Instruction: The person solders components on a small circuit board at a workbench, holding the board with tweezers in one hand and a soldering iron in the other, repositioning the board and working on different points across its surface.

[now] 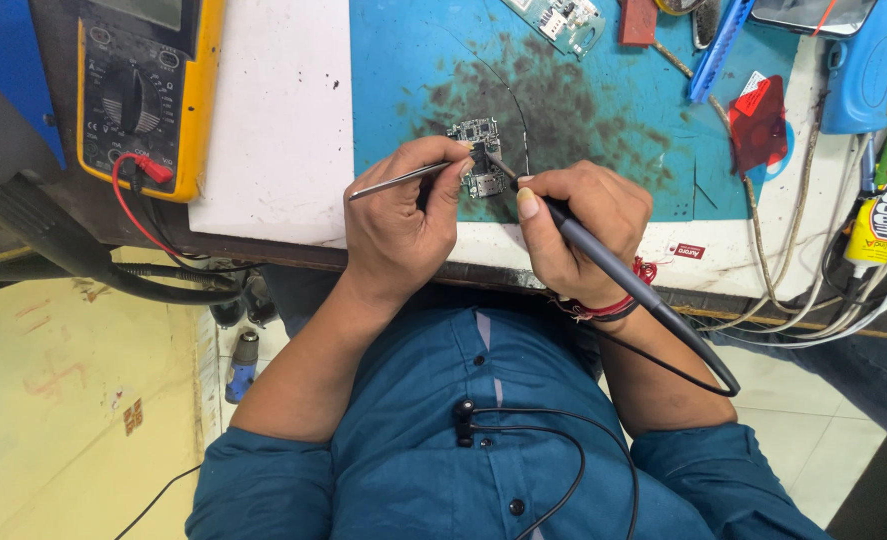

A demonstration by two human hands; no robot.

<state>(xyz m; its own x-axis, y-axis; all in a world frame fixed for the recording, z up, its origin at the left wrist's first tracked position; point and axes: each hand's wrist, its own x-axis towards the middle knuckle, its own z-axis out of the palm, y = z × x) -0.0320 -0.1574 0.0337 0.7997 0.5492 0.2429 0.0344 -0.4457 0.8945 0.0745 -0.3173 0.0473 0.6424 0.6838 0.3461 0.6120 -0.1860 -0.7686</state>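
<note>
Both forearms reach up from the body and converge. The left hand (399,215) curls into a loose fist, thumb and forefinger pinched. The right hand (579,230) grips pen-style, thumb extended, wrist bent inward.

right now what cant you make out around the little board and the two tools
Head view only:
- Tool tips on the small circuit board: hidden by the left hand and right hand.
- Board parts: too small to tell.
- Whether the metal tweezers pinch anything: hidden by fingers.
- Grey soldering iron cord: lost below the bench edge.
- Yellow multimeter: screen cut off by the top edge.
</note>
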